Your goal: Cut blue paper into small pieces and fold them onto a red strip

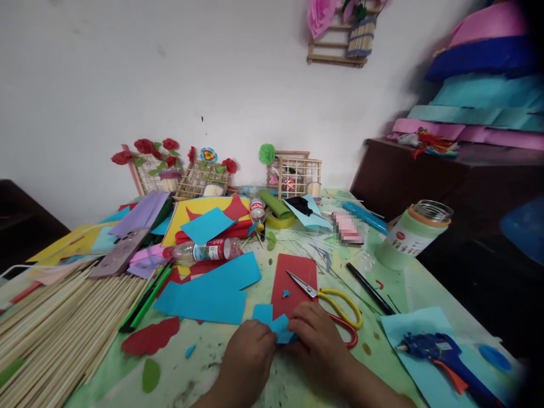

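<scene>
A small folded piece of blue paper (284,330) is pinched between my two hands near the table's front edge. My left hand (251,354) closes on its left side, fingers curled. On its right side my right hand (317,340) grips with thumb and fingers. Just beyond lies a red paper rectangle (289,280), with a tiny blue scrap on it. Scissors (315,293) with one yellow and one red handle rest partly on the red paper, blades apart, close to my right hand. Larger blue paper sheets (208,297) lie to the left of my hands.
Wooden sticks (63,323) fill the left side, beside a green-and-black cutter (147,300). A plastic bottle (208,250) lies behind the blue sheets. At right are a black pen (369,288), an uncapped jar (414,235) and a blue glue gun (442,348). Stick frames with paper flowers (204,175) lean at the wall.
</scene>
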A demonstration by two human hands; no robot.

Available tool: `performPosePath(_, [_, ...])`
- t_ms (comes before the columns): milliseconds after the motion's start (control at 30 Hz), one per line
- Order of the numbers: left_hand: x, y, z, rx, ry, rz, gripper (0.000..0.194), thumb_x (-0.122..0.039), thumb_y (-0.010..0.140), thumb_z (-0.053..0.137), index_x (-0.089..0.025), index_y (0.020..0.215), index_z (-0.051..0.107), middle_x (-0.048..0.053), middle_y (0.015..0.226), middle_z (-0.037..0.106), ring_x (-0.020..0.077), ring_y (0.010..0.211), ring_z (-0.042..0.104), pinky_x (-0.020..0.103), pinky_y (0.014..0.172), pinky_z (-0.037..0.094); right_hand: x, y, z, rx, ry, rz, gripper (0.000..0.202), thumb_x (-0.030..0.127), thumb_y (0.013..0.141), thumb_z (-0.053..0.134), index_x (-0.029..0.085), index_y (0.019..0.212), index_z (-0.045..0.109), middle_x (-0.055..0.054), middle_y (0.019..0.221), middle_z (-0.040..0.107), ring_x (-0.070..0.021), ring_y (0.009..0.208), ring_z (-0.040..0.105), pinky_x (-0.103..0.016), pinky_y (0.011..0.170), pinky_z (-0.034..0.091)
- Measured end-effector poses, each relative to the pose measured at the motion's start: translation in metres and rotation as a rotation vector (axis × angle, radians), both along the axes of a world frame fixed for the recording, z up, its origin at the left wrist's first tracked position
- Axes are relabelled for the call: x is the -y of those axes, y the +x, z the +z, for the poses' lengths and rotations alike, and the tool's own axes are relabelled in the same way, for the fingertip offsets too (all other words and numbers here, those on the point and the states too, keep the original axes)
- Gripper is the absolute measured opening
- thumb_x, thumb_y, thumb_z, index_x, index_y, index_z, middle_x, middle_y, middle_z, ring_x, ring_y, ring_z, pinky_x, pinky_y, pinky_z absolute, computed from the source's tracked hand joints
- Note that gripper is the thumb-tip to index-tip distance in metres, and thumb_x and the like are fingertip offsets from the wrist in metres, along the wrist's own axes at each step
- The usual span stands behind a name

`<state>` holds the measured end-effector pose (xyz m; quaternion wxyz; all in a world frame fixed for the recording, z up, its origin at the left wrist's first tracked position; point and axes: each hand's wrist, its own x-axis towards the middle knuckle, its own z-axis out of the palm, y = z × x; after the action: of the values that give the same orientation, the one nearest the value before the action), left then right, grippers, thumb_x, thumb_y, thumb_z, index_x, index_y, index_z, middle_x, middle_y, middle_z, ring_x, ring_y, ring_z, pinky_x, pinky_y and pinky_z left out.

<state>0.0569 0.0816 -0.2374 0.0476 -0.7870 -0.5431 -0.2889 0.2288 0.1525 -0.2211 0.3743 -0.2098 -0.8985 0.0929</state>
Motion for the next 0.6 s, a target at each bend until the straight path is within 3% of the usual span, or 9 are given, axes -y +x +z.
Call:
performPosePath(67, [-0.002, 0.002, -0.001, -0.069, 0.056, -0.014, 0.029, -0.014, 0.088, 0.038, -0.018, 0.065, 0.056, 0.003, 0.061, 0.056, 0.0189, 0.06, 0.05, 0.031, 0.056, 0.037, 0.002, -0.002, -0.001, 0.043, 0.062, 0.017, 0.016, 0.02, 0.092, 0.042, 0.017, 0.096, 0.058, -0.006, 0.088, 0.063, -0.0191, 0.085, 0.05, -0.033, 0.073, 0.035])
performPosePath(233, [-0.006, 0.007, -0.003, -0.167, 0.158, -0.004, 0.034, -0.013, 0.091, 0.035, -0.016, 0.064, 0.055, 0.002, 0.06, 0.056, 0.0177, 0.059, 0.049, 0.032, 0.056, 0.033, 0.003, -0.002, -0.012, 0.184, 0.118, 0.045, 0.031, 0.016, 0.094, 0.037, 0.018, 0.066, 0.051, 0.001, 0.061, 0.055, -0.0146, 0.064, 0.044, -0.031, 0.059, 0.027])
performPosePath(367, [-0.005, 0.007, -0.001, -0.177, 0.245, -0.032, 0.03, -0.014, 0.092, 0.034, -0.015, 0.076, 0.06, 0.003, 0.066, 0.06, 0.018, 0.063, 0.05, 0.031, 0.057, 0.035, 0.004, 0.001, -0.018, 0.222, 0.077, 0.027, 0.027, 0.014, 0.091, 0.041, 0.018, 0.065, 0.05, 0.0, 0.065, 0.057, -0.0139, 0.064, 0.044, -0.031, 0.06, 0.026])
performPosePath(600, [0.0, 0.005, 0.002, -0.115, 0.144, -0.058, 0.032, -0.022, 0.093, 0.034, -0.015, 0.073, 0.058, 0.003, 0.068, 0.06, 0.0181, 0.064, 0.051, 0.031, 0.057, 0.038, 0.005, 0.003, -0.014, 0.318, -0.026, 0.002, 0.019, 0.024, 0.084, 0.059, 0.019, 0.066, 0.056, 0.002, 0.067, 0.06, -0.0134, 0.065, 0.047, -0.03, 0.061, 0.025])
